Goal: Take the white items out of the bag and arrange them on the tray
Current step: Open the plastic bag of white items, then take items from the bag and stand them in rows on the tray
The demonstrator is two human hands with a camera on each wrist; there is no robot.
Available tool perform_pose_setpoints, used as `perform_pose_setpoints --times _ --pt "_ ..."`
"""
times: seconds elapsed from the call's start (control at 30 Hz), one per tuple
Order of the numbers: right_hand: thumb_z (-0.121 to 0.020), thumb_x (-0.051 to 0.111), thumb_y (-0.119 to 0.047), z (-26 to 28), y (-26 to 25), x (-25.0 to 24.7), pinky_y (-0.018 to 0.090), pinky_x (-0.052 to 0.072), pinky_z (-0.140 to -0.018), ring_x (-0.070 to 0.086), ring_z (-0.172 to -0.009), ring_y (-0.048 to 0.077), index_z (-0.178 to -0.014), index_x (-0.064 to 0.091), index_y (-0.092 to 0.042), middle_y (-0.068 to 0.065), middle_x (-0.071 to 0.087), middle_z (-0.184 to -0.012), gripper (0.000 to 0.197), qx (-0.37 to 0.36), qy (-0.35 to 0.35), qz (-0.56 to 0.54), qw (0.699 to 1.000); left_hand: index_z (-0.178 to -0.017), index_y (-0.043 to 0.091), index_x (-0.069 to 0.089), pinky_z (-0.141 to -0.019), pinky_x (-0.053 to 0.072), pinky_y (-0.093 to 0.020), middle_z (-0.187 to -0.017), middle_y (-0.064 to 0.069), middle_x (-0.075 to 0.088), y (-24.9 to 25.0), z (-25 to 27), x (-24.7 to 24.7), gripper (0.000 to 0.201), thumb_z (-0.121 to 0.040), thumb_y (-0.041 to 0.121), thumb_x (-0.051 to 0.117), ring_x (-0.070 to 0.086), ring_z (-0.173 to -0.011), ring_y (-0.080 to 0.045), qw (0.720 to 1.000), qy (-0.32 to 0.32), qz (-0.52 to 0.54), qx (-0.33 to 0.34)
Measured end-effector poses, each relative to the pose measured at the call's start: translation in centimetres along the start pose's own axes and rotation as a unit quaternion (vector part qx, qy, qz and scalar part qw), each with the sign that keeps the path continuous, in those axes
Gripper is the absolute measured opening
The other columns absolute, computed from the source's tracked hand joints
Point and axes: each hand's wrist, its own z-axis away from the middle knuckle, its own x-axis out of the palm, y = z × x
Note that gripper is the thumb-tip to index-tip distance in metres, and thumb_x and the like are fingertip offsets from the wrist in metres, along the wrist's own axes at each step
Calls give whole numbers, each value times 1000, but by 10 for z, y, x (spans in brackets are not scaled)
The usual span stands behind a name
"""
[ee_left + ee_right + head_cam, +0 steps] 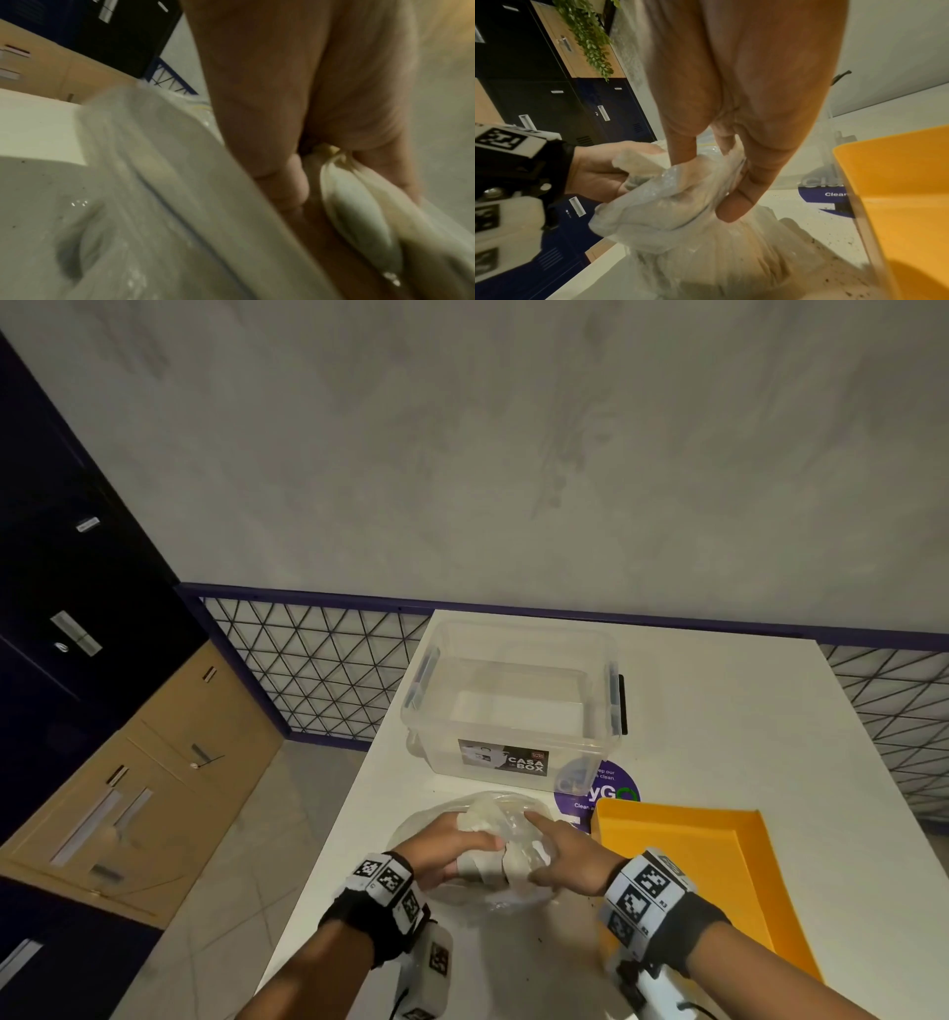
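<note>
the bag (493, 819) lies on the worktop (719, 711) at lower centre of the head view, between both hands. the left hand (452, 850) curls its fingers round a white item (639, 160) at the bag's mouth; the right hand (570, 857) pinches the bag's plastic. the tray (708, 860) sits just right of the right hand, so i judge the item must travel rightward across the bag.

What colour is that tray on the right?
The tray is orange-yellow, plain; the head view shows it best.
</note>
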Motion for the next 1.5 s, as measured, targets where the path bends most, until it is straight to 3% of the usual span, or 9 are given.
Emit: perform_pose_setpoints --times 0.07,0.33,0.57,0.7,0.8,0.97,1.13,1.37,1.5 --pt "-83 65 -17 -1 3 -2 32 49 -94 51 -118 27 -147 14 -22 12 36 -141 83 -2 -5 -10 1000 -116 2 60 -75 59 -41 -112 -23 67 7 7 -7 32 -84 -1 63 66 -100 -35 997 -22 69 -12" --pt "-86 59 -21 -5 6 2 21 33 -82 45 -98 19 -144 21 -34 10 41 -114 71 -27 17 35 999 -125 -2 49 -73 59 -42 -113 -32 63 6 20 -21 37 -89 -2 57 65 -99 -44 986 -31 159 -35" --pt "-92 52 -26 10 5 -4 25 30 -102 39 -123 21 -128 49 -31 5 39 -127 36 -62 87 49 993 -129 -6 46 -65 60 -33 -120 -32 60 14 33 -8 42 -89 3 57 67 -100 -40 974 -46 218 -29" --pt "-91 55 -21 27 -3 -18 16 32 -88 43 -107 11 -104 61 -29 -3 47 -109 16 -147 190 -6 971 -126 -5 49 -63 60 -32 -119 -29 62 28 40 6 38 -91 8 56 67 -101 -37 968 -70 238 -25" --pt "-90 57 -18 43 -12 -33 10 35 -74 46 -87 2 -89 57 -39 -4 52 -98 22 -217 237 -51 946 -117 -3 55 -58 59 -32 -112 -29 65 39 40 19 29 -90 9 56 69 -95 -36 964 -81 254 -20" --pt "-91 56 -18 62 -30 -49 17 42 -70 47 -76 4 -101 66 -31 -15 49 -87 19 -264 228 -69 935 -119 4 57 -59 58 -29 -108 -18 69 46 33 45 29 -90 7 59 70 -93 -33 981 -108 163 11" --pt "-85 63 -30 64 -24 -48 25 40 -83 47 -93 9 -105 64 -26 -1 54 -95 20 -213 225 3 951 -109 4 59 -60 58 -30 -101 -21 68 50 26 71 26 -85 -5 61 69 -90 -31 990 -117 74 22" --pt "-82 66 -10 73 -4 -54 7 39 -64 50 -68 -7 -87 64 -20 -9 58 -80 11 -157 249 -109 949 -124 7 53 -67 59 -28 -105 -13 69 48 20 87 36 -89 7 62 70 -94 -28 980 -175 92 -16" --pt "-81 66 -7 79 11 -59 8 41 -62 47 -67 5 -83 63 -19 1 58 -81 12 -137 266 -183 937 -126 10 53 -76 59 -31 -111 -20 67 47 17 92 36 -92 20 55 69 -95 -32 970 -182 157 -42"
